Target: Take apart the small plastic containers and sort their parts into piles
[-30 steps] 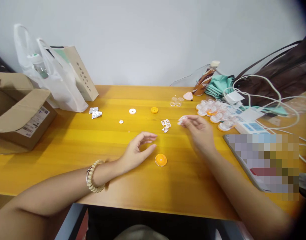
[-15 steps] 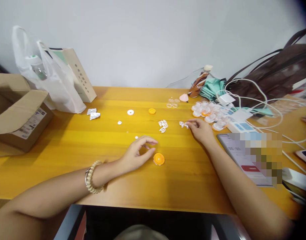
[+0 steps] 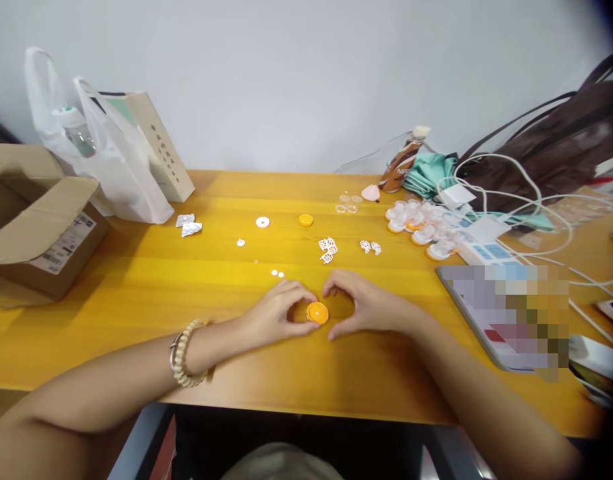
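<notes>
A small round orange disc (image 3: 318,313) with a pale dot at its centre lies near the front middle of the table. My left hand (image 3: 273,312), a beaded bracelet at its wrist, holds the disc's edge between thumb and fingers. Just to the right, my right hand (image 3: 369,303) curves toward the disc with thumb and fingers apart and nothing between them. Beyond the hands lie a cluster of white cut-out pieces (image 3: 328,249), a pair of similar white pieces (image 3: 370,247), a yellow ring-like part (image 3: 305,220), a white ring (image 3: 262,222) and tiny white discs (image 3: 277,273).
At left stand an open cardboard box (image 3: 81,253) and a white plastic bag (image 3: 131,180). Several clear-and-orange cases (image 3: 421,227), a drink bottle (image 3: 405,160), cables, a power strip (image 3: 479,252) and a partly blurred phone (image 3: 486,320) crowd the right. Foil scraps (image 3: 191,229) lie at back left.
My right hand has left the white pieces and come left and nearer, beside the orange disc. My left hand has closed on the disc's edge.
</notes>
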A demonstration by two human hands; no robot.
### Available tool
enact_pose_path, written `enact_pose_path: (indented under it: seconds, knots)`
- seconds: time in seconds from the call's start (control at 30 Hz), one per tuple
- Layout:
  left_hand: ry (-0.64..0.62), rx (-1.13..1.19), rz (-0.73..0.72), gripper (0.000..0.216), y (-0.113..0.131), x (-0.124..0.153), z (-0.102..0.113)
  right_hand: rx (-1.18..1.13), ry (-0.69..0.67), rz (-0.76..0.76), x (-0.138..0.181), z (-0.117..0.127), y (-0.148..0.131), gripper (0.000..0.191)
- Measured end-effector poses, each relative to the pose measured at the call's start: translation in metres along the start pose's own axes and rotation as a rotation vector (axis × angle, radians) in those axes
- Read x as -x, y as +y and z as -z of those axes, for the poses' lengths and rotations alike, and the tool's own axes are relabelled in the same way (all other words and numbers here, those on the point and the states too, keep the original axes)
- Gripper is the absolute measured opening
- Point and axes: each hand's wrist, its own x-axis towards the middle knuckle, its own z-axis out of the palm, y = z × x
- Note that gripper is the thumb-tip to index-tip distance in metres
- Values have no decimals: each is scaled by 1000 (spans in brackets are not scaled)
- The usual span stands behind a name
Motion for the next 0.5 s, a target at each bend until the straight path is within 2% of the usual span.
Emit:
enact_pose_path:
  seconds: [0.1,0.23,0.37,0.5]
  knots:
    - [26,9,5,29,-3,0,-1,54,-16,11,-4,-13,-6,40]
    - [72,12,31,27,-6,0,-3,60,29,18,-9,-22,-4,24]
    - [176,28,27,25,-6,-1,-5,46,40,28,-9,-23,-1,21]
    - [204,-8,25,24,-5,-5,5,34,19,19,-8,-21,-2,24]
